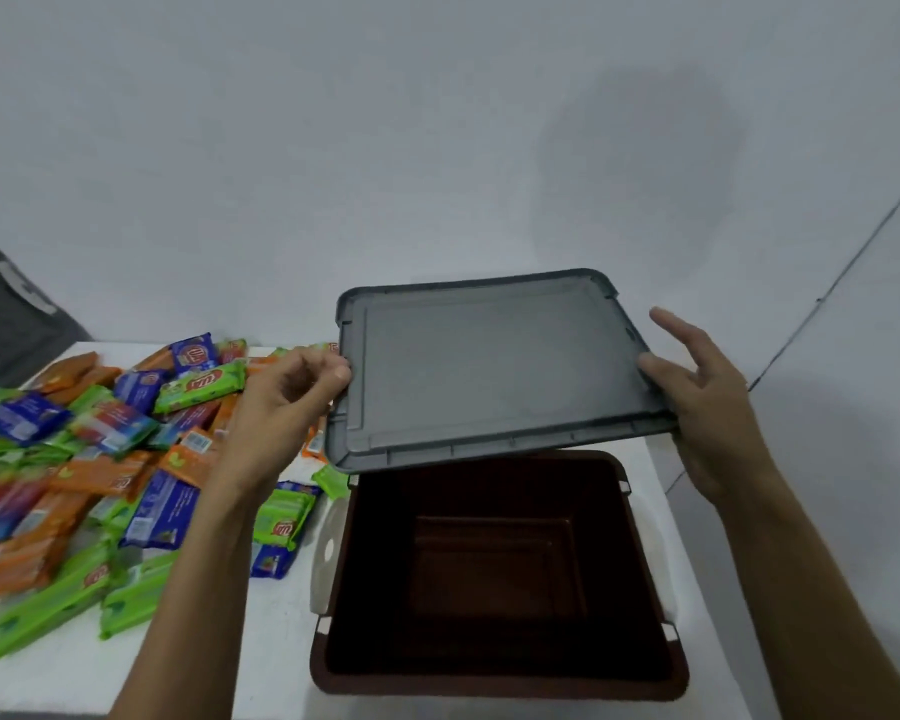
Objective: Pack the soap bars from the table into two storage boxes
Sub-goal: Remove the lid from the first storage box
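Fingers (333, 374) of the left hand (287, 402) curl and pinch the left edge of the grey lid (489, 366); the right hand (697, 402) grips its right edge, index finger raised. The lid hangs tilted over the far rim of the brown storage box (489, 685), which stands open and empty on the white table (271, 641). Soap bars (100, 449) in green, orange and blue wrappers lie heaped on the table to the left of the box.

One box (494, 685), one lid (489, 371), many soap bars (198, 384)
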Motion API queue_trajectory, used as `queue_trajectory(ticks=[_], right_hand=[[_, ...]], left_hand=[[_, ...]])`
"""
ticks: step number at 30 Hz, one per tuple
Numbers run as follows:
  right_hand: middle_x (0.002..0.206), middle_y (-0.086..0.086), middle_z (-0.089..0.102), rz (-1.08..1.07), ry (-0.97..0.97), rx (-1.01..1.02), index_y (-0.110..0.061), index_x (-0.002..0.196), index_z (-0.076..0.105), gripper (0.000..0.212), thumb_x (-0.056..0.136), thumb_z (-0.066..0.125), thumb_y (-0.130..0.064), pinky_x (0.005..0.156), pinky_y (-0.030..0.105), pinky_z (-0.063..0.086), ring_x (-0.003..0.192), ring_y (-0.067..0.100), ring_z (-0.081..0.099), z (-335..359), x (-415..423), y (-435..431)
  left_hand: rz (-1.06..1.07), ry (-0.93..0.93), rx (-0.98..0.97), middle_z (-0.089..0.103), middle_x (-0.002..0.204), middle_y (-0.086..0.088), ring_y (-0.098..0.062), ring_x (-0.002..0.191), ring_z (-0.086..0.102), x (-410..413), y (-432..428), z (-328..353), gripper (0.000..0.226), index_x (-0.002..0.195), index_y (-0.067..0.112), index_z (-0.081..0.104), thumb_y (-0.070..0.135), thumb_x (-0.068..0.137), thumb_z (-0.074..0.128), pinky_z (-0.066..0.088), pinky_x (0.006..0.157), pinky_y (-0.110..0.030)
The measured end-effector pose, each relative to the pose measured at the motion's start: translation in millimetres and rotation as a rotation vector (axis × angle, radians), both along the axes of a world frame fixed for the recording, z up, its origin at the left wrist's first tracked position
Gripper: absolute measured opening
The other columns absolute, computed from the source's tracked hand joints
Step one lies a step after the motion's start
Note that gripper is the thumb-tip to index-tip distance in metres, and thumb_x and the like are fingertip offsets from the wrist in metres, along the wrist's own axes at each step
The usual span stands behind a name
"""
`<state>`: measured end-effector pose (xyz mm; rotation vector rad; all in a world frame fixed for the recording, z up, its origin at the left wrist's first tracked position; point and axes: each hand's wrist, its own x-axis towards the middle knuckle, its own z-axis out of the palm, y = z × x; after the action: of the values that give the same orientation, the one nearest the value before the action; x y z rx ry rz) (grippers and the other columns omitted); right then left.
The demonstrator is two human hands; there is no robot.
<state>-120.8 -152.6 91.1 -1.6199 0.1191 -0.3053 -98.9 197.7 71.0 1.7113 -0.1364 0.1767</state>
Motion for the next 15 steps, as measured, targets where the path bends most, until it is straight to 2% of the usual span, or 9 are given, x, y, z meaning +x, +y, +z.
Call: queue_trajectory(ticks=[3, 6, 8, 10, 12, 15], right_hand=[[0.076, -0.001, 0.069, 0.052, 0.068, -0.084, -0.029, 0.14, 0.048, 0.053, 0.093, 0.059, -0.006, 0.066, 0.02, 0.051, 0.072, 0.009, 0.062, -6.4, 21.8, -9.7], [0.103, -0.001, 0.068, 0.072, 0.077, -0.258, -0.031, 0.143, 0.044, 0.063, 0.089, 0.058, -0.001, 0.069, 0.027, 0.052, 0.09, 0.013, 0.064, -9.4, 39.9, -13.8], [0.115, -0.004, 0.06, 0.081, 0.046, -0.406, -0.037, 0.143, 0.04, 0.067, 0.087, 0.057, -0.002, 0.07, 0.03, 0.056, 0.097, 0.011, 0.062, -9.8, 50.2, -15.0], [0.124, -0.003, 0.054, 0.091, 0.005, -0.576, -0.04, 0.143, 0.037, 0.068, 0.087, 0.057, -0.006, 0.072, 0.037, 0.058, 0.086, 0.021, 0.064, -12.7, 62.7, -18.4], [0.135, -0.002, 0.047, 0.114, -0.033, -0.754, -0.038, 0.145, 0.035, 0.068, 0.087, 0.058, -0.009, 0.069, 0.033, 0.053, 0.072, 0.027, 0.062, -18.5, 78.4, -23.7], [0.132, 0.003, 0.049, 0.131, -0.04, -0.9, -0.03, 0.142, 0.042, 0.062, 0.087, 0.059, -0.009, 0.072, 0.025, 0.043, 0.063, 0.014, 0.054, -28.4, 104.9, -30.1]], left_hand=[[-0.021, -0.023, 0.061, 0.063, 0.092, -0.014, -0.018, 0.085, 0.059, 20.9, 1.8, -8.8, 0.023, 0.097, -0.001, 0.061, 0.019, 0.086, 0.065, 0.047, 0.081, -0.041], [-0.029, -0.025, 0.175, 0.061, 0.089, -0.018, -0.02, 0.084, 0.061, 40.7, 1.3, -14.4, 0.022, 0.109, 0.018, 0.061, 0.018, 0.088, 0.067, 0.049, 0.082, -0.041], [-0.007, -0.047, 0.259, 0.066, 0.089, -0.01, -0.021, 0.085, 0.064, 53.5, -1.4, -16.7, 0.025, 0.111, 0.029, 0.06, 0.022, 0.088, 0.067, 0.052, 0.082, -0.038], [0.03, -0.073, 0.323, 0.069, 0.091, -0.003, -0.018, 0.086, 0.066, 66.6, -6.8, -18.4, 0.026, 0.112, 0.032, 0.059, 0.023, 0.089, 0.066, 0.052, 0.08, -0.033], [0.073, -0.105, 0.369, 0.068, 0.093, 0.003, -0.011, 0.084, 0.065, 80.0, -15.0, -18.6, 0.027, 0.113, 0.034, 0.058, 0.024, 0.089, 0.066, 0.05, 0.073, -0.026], [0.125, -0.121, 0.426, 0.066, 0.093, 0.006, -0.004, 0.082, 0.063, 103.5, -26.1, -20.4, 0.027, 0.114, 0.032, 0.057, 0.022, 0.09, 0.065, 0.045, 0.064, -0.014]])
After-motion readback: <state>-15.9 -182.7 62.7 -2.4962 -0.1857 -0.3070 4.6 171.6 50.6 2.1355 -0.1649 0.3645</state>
